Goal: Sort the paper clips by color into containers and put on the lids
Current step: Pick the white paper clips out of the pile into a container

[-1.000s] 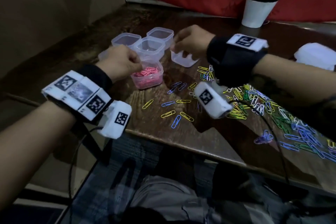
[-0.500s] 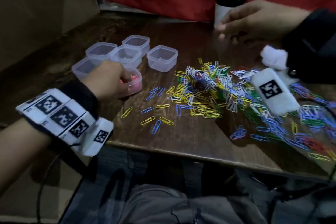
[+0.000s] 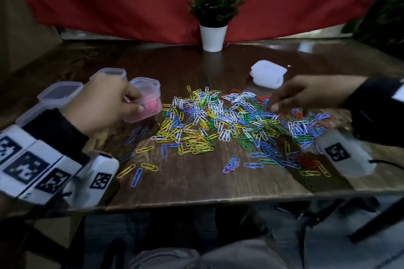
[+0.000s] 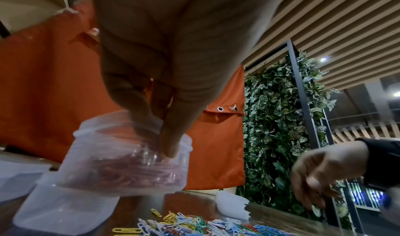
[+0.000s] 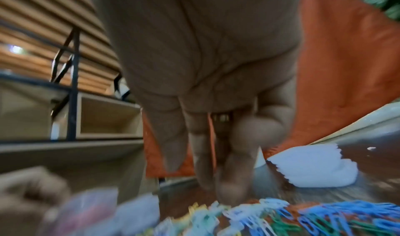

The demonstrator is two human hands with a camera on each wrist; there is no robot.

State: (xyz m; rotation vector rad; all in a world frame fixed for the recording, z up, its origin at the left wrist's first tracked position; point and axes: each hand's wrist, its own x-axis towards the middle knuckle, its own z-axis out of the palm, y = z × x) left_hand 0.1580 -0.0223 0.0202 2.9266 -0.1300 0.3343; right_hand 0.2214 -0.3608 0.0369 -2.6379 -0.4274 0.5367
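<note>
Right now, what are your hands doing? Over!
Left hand grips pink-clip container. Right hand open over mixed clip pile. Lids unused. Nothing blocking.

No readable text; wrist bands (image 3: pixel 32 166) perhaps bear only coded squares.

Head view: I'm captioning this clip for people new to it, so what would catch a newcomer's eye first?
The heap of mixed-colour paper clips spread across the middle of the dark wooden table. Next, the tub of pink clips at the left, gripped by the left hand, and the right hand reaching into the heap. A potted plant stands behind, against red cloth.
</note>
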